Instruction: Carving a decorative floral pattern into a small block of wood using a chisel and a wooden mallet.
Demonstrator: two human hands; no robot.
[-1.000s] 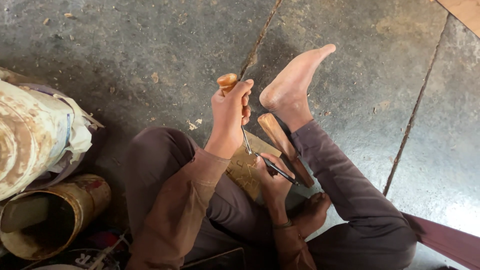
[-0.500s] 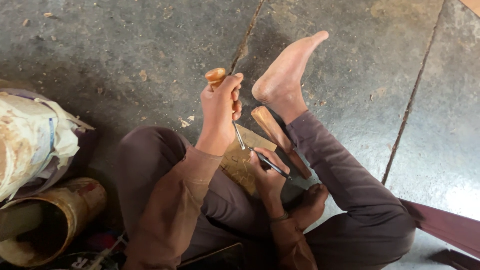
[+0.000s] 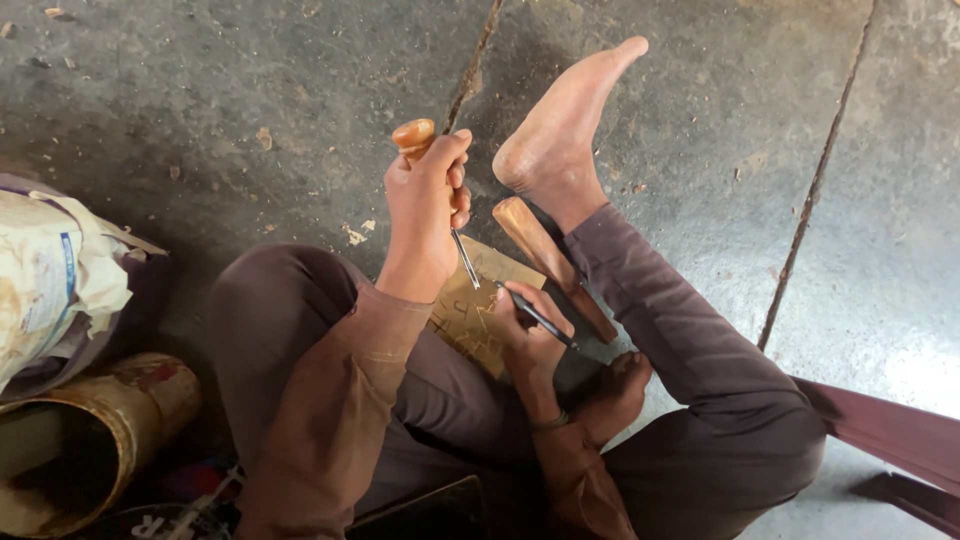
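My left hand is shut on the wooden handle of a chisel, whose metal blade points down onto a small flat wooden board resting on my lap. My right hand lies on the board and pinches a thin dark pen-like tool against its surface. The board shows carved or drawn lines. A second long wooden handle lies along my lower leg, just right of the board. My bare foot rests on the floor beyond both hands.
The grey stone floor is scattered with wood chips and crossed by joints. At the left lie a crumpled printed sack and a rusty round tin on its side. A dark red plank crosses the lower right.
The view has drifted a little, so hands and foot sit slightly further left in the picture. Both hands keep their grips, with chisel and pen staying on the board.
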